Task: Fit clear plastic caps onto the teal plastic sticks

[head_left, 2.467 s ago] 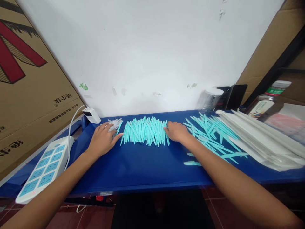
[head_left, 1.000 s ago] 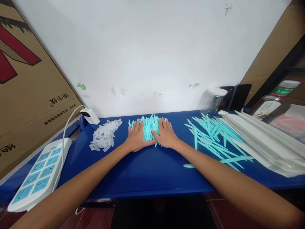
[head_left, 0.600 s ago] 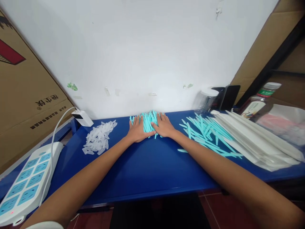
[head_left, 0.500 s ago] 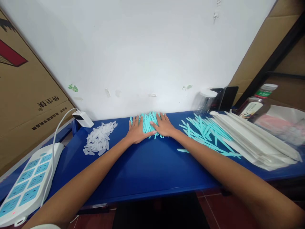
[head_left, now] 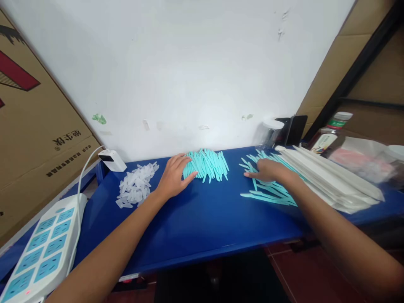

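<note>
A tight bunch of teal plastic sticks [head_left: 208, 165] lies at the back middle of the blue table [head_left: 202, 219]. My left hand [head_left: 173, 176] rests flat and open against the left side of this bunch. My right hand [head_left: 267, 170] lies palm down, fingers spread, on a looser scatter of teal sticks [head_left: 268, 191] to the right. Left of my left hand sits a heap of small clear plastic caps [head_left: 136, 188].
A stack of white flat packets [head_left: 328, 179] fills the right end. Behind it stand a clear jar [head_left: 269, 132], a dark phone [head_left: 295, 129] and a bottle [head_left: 330, 131]. A white power strip [head_left: 41, 250] and a charger [head_left: 111, 160] lie at the left, beside cardboard boxes [head_left: 34, 126].
Both hands had pressed the spread teal sticks into a tight bunch. My right hand has since left the bunch and moved right onto the loose scatter. My left hand stays by the bunch.
</note>
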A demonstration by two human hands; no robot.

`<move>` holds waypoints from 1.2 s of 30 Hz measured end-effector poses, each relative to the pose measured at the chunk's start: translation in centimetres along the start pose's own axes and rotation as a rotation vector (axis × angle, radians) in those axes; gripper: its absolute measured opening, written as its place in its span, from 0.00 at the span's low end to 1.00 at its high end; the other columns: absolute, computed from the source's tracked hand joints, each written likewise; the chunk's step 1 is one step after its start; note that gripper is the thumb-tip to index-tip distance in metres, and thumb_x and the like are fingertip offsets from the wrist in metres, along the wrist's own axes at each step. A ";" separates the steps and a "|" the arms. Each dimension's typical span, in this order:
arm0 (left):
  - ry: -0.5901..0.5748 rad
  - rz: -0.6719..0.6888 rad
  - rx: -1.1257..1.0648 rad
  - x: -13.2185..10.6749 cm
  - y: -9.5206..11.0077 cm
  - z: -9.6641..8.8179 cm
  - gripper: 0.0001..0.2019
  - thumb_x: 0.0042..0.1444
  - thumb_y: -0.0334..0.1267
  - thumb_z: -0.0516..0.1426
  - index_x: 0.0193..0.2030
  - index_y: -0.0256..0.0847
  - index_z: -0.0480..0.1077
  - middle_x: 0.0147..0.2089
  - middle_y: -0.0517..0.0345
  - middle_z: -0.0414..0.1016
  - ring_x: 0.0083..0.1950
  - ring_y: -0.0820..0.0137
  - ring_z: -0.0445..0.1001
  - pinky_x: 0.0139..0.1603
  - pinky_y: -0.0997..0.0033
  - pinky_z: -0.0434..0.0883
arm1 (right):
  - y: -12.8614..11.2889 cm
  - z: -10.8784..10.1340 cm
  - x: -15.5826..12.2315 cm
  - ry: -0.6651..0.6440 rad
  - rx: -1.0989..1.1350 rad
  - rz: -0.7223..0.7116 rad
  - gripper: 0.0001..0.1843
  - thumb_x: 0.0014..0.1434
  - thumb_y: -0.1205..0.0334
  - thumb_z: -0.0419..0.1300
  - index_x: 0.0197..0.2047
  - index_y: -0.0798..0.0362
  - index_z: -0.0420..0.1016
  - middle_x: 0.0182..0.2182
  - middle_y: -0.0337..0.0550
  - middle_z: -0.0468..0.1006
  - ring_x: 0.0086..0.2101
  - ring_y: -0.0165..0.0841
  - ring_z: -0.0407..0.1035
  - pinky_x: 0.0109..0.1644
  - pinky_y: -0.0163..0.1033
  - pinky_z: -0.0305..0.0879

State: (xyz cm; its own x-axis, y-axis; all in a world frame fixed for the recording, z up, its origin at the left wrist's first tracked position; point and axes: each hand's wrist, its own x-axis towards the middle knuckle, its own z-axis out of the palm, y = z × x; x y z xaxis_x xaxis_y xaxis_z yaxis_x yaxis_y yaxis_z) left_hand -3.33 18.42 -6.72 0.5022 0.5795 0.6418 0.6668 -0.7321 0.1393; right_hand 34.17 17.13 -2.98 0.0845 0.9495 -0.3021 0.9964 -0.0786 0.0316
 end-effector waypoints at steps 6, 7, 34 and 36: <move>0.049 0.059 -0.019 -0.6 0.8 0.0 0.17 0.70 0.44 0.57 0.61 0.41 0.71 0.58 0.45 0.79 0.68 0.52 0.70 0.69 0.44 0.67 | -2.2 2.2 1.0 0.080 -0.037 -0.095 0.26 0.75 0.52 0.46 0.56 0.66 0.73 0.52 0.69 0.78 0.48 0.51 0.76 0.47 0.47 0.68; 0.047 0.067 -0.023 -0.7 0.8 0.1 0.17 0.70 0.44 0.57 0.61 0.41 0.72 0.57 0.45 0.80 0.68 0.52 0.70 0.68 0.43 0.68 | -2.4 2.4 1.2 0.106 -0.049 -0.096 0.24 0.75 0.55 0.45 0.55 0.66 0.73 0.52 0.70 0.78 0.50 0.52 0.74 0.49 0.48 0.67; 0.039 -0.203 -0.266 -0.9 2.0 -0.3 0.13 0.74 0.45 0.51 0.40 0.43 0.70 0.34 0.58 0.70 0.36 0.66 0.69 0.42 0.65 0.67 | -11.7 -0.3 -1.1 0.098 0.601 -0.962 0.26 0.74 0.41 0.51 0.40 0.55 0.75 0.32 0.43 0.78 0.31 0.34 0.69 0.37 0.37 0.59; 0.002 -0.222 -0.314 -0.9 2.1 -0.1 0.13 0.73 0.46 0.52 0.41 0.43 0.71 0.32 0.60 0.68 0.34 0.68 0.67 0.39 0.67 0.65 | -11.6 0.5 -1.0 0.065 0.619 -0.967 0.26 0.75 0.42 0.51 0.42 0.55 0.76 0.34 0.44 0.79 0.33 0.34 0.71 0.38 0.37 0.60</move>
State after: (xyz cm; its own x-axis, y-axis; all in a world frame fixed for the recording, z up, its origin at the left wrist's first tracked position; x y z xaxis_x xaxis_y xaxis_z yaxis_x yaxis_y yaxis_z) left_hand -2.42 16.28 -6.91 0.3629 0.7358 0.5718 0.5582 -0.6630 0.4988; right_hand 22.51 16.99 -3.56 -0.7001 0.7063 0.1054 0.4779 0.5731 -0.6658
